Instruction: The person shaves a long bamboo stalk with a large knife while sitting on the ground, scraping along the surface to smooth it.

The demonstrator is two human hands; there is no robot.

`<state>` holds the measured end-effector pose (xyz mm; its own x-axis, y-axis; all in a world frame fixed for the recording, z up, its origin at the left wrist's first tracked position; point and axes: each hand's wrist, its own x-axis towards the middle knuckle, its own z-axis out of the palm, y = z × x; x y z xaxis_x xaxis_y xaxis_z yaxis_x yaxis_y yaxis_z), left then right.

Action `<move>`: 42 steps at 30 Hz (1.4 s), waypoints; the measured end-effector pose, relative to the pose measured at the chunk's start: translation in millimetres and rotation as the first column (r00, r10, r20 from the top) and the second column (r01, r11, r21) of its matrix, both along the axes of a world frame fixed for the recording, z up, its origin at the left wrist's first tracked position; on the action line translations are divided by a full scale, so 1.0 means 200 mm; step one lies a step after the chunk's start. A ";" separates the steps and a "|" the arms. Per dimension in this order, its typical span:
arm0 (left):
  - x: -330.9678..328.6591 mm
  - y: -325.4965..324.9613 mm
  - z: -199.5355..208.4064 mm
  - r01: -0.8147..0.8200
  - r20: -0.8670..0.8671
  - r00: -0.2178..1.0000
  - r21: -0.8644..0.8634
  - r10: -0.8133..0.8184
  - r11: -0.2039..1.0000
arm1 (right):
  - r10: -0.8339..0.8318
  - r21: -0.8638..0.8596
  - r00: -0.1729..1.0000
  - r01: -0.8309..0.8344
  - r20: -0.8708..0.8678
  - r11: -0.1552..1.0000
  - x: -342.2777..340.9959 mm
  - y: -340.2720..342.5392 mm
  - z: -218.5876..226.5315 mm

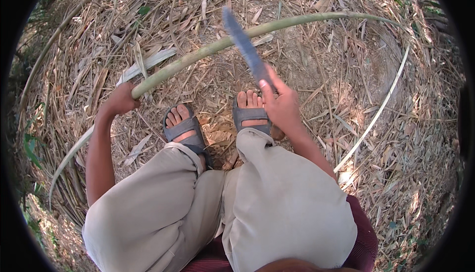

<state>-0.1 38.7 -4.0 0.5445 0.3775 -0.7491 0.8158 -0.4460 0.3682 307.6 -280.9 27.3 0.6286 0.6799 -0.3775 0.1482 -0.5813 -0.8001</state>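
My left hand (120,99) is wrapped around the thick end of a long green bamboo pole (198,54). From there the pole runs up and to the right, thinning toward the far right. In my right hand (283,105) is a machete (242,44) with a dark grey blade, its handle mostly hidden by the fingers. The blade points up and to the left and crosses over the pole in view; I cannot tell whether it touches. A pale, curved strip (74,152) extends down and left from beside my left hand; whether it joins the pole is hidden.
My sandalled feet (184,123) are on ground covered with dry leaves and stalks. Another pale strip (378,111) arcs along the right. A flat, whitish piece (148,64) lies behind the pole. Long stalks (37,74) and green leaves border the left.
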 end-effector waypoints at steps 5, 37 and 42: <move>0.00 -0.12 -0.02 0.026 0.069 0.997 0.287 -0.047 0.957 | -0.142 -0.035 0.986 0.139 -0.084 0.990 0.00 -0.02 -0.09; -0.07 -0.37 -0.12 -0.124 0.326 0.902 0.824 -0.285 0.552 | 0.184 -0.011 0.961 -0.190 -0.206 0.982 -0.02 0.00 0.05; 0.12 -0.36 -0.24 -0.068 0.240 0.950 0.784 -0.200 0.617 | -0.197 0.017 0.918 0.216 -0.345 0.976 -0.02 -0.02 -0.01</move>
